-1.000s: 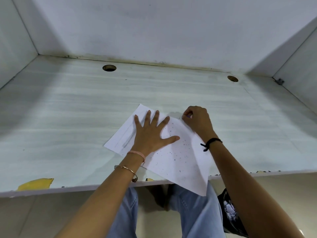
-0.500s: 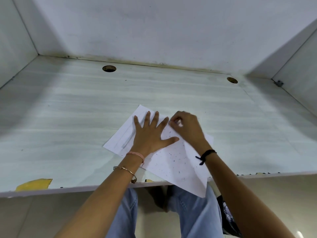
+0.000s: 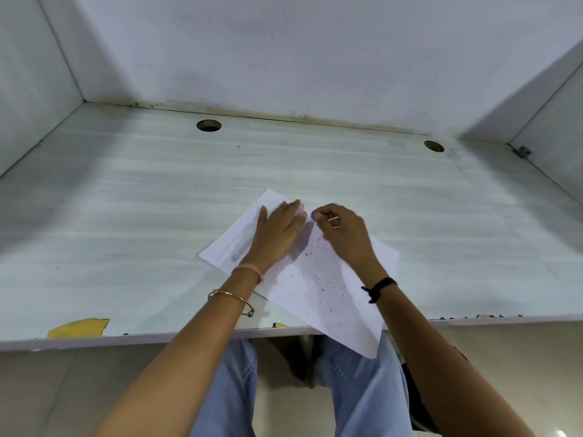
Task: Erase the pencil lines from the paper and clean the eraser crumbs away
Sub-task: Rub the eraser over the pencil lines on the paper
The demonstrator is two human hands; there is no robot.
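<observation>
The left hand is pressing straight fingers flat on the paper, which is lying crumb-speckled on the tabletop, while the right hand is pinching a bluish eraser in curled fingers at the paper's far edge.

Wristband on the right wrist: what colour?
Black: the cord wristband on the right wrist, clearest in the head view.

White is being shown by the paper, which is being speckled by dark crumbs and streaked by grey pencil lines. A blue tip is being shown by the eraser. The desk is being seen as pale grey with faint streaks, with a yellow patch at its front edge. A pink band and gold bangle are being worn on the left wrist, a black band on the right. Light blue jeans are being worn.
</observation>
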